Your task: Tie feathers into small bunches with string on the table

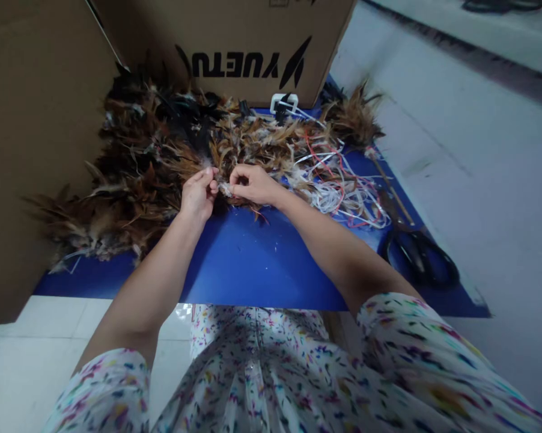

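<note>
My left hand point(199, 191) is closed in a pinch on a feather point(202, 135), which points away from me, dark with pale fluff at its base. Just to the right, my right hand point(255, 184) has thumb and forefinger pressed together beside a tuft of whitish fluff point(225, 188). What its fingertips hold is too small to make out. Both hands are over the near edge of a pile of brown feathers point(262, 141). Darker brown and black feather bunches point(136, 162) are heaped to the left.
Tangled white and red strings point(343, 198) lie right of the feathers. Black-handled scissors point(419, 258) rest near the right edge of the blue tabletop point(262, 258). A printed cardboard box point(235, 36) stands behind, another cardboard panel point(32, 120) at left. A white plastic piece point(274, 102) sits by the box.
</note>
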Motion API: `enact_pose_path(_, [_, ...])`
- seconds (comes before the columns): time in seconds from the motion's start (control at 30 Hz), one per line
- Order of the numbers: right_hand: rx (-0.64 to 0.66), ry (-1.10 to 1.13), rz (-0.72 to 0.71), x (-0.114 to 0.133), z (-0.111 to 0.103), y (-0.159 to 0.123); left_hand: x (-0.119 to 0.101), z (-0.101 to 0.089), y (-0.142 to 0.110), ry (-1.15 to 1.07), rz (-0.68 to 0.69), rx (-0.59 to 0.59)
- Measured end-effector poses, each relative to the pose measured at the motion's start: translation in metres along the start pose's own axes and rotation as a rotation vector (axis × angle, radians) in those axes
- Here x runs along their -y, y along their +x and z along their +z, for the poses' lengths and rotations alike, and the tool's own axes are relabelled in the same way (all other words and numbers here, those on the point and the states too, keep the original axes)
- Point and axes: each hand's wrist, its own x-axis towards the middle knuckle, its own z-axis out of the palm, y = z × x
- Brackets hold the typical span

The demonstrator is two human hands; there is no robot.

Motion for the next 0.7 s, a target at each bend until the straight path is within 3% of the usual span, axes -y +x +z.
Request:
enact_pose_path(0.13, [0.035, -0.002, 0.0, -0.003, -0.005, 0.001, -0.004, -0.004, 0.008, -0.107, 0.038, -0.046])
enact_pose_path(0.37, [-0.031, -0.046, 0.061, -0.005, -0.022, 0.002, -0.006, -0.003, 0.007, -0.177, 0.066, -0.06])
enact_pose_path(0.57, [-0.015, -0.044, -0.169, 0.001, -0.025, 0.004, -0.008, -0.002, 0.006, -0.228, 0.063, -0.102])
enact_pose_path(0.7, [0.018, -0.016, -0.216, 0.001, -0.028, 0.004, -0.011, -0.003, 0.007, -0.257, 0.037, -0.104])
